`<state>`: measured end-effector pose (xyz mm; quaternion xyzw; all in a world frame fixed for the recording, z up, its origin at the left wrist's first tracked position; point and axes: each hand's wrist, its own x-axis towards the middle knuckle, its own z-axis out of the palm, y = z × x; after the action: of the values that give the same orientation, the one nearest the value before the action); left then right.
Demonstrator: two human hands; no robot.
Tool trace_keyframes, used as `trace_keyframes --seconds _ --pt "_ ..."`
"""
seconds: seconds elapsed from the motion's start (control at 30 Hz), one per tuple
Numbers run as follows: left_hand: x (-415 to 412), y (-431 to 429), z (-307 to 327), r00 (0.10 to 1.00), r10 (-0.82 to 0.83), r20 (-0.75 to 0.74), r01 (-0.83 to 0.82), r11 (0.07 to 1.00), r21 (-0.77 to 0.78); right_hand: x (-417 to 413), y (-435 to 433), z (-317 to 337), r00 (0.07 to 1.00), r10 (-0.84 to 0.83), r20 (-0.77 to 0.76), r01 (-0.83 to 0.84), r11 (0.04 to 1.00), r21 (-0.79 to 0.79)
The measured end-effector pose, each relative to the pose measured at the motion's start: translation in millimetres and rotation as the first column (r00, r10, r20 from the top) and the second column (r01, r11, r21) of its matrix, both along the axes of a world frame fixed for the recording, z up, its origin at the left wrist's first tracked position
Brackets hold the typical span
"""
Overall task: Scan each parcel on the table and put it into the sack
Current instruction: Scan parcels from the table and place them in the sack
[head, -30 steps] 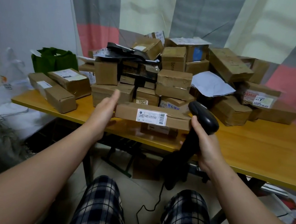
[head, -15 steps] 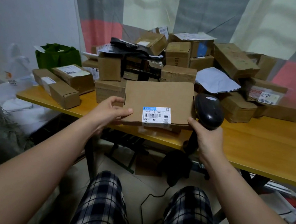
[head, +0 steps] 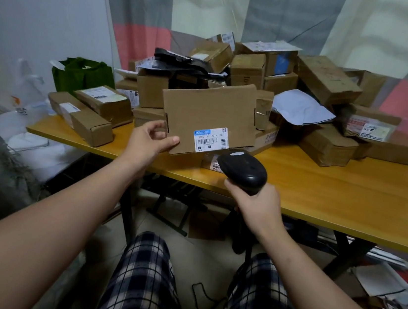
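Half a second on, the flat cardboard parcel [head: 211,113] had tipped from a low slant to nearly upright, and the right hand [head: 255,207] had dropped from its right edge, taking the black scanner [head: 243,171] down to just below the barcode label [head: 211,139].

From my remote station I saw the left hand [head: 152,138] holding the parcel alone by its lower left corner. The thumb lay across the front face and the fingers [head: 149,127] curled round behind the edge. The left forearm reached forward and up from the lower left of the head view. The right hand's fingers were wrapped round the scanner's grip, with the scanner's head pointing up and forward toward the label. The parcel hung in the air above the near edge of the bench [head: 335,195], label side toward the camera.

Behind it, a pile of parcels [head: 324,77] covered the back of the yellow wooden bench, with two long boxes [head: 83,117] lying at the left end. A green bag [head: 83,75] stood behind those, against a white wall. A curtain [head: 268,12] in grey, cream and pink blocks hung behind the pile. Plaid trousers [head: 144,281] showed below, and a dark cable [head: 198,296] trailed across the tiled floor between the knees.
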<state>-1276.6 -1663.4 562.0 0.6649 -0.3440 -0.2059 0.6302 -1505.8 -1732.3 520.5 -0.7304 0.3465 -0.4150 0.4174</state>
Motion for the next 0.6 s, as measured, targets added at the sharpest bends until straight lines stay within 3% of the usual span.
trace_keyframes --seconds 0.17,0.6 --pt "-1.6 -4.5 -0.1 0.997 0.022 0.08 -0.025 0.999 0.038 3.8 -0.2 7.2 0.999 0.039 -0.009 -0.039 0.999 0.001" --pt "-0.6 -7.7 3.0 0.991 0.059 0.121 -0.07 0.994 0.084 3.5 2.0 16.0 0.995 0.028 -0.096 -0.035 0.997 -0.066"
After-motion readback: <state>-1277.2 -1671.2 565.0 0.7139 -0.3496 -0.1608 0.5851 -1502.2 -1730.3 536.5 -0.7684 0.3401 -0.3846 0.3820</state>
